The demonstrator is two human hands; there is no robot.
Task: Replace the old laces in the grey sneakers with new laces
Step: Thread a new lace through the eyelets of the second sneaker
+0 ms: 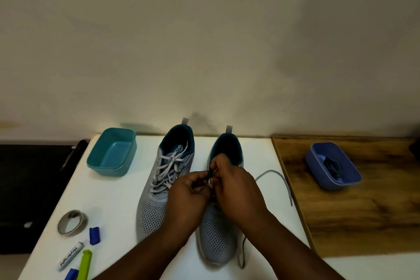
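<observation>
2 grey sneakers stand side by side at the centre of the frame on a white table [261, 150], heels toward the wall and toes toward the lower edge. The left sneaker [159, 188] carries its pale grey lace [169, 166], criss-crossed through the eyelets and tied near the tongue. The right sneaker [219, 229] is partly hidden: both hands sit over its eyelet area, so the lacing beneath them cannot be seen.

The left hand [188, 191] is curled, thumb and fingers pinching a dark lace tip [210, 174] just above the shoe's throat. The right hand [236, 182] is also curled, its fingertips pressed together at the same spot, gripping the lace beside the left hand's pinch. A loose grey lace [280, 177] arcs out from under the right hand toward the right, ending near the table's edge. A dark lace end [242, 252] trails down beside the right sneaker's toe at lower centre.

At upper left of the table sits a teal tub [112, 152]. At lower left lie a roll of tape [72, 222], a small blue clip [94, 235], a white battery [71, 257] and a green clip [84, 265]. To the right, a wooden board [352, 211] holds a blue tub [333, 167] containing dark laces [334, 166].
</observation>
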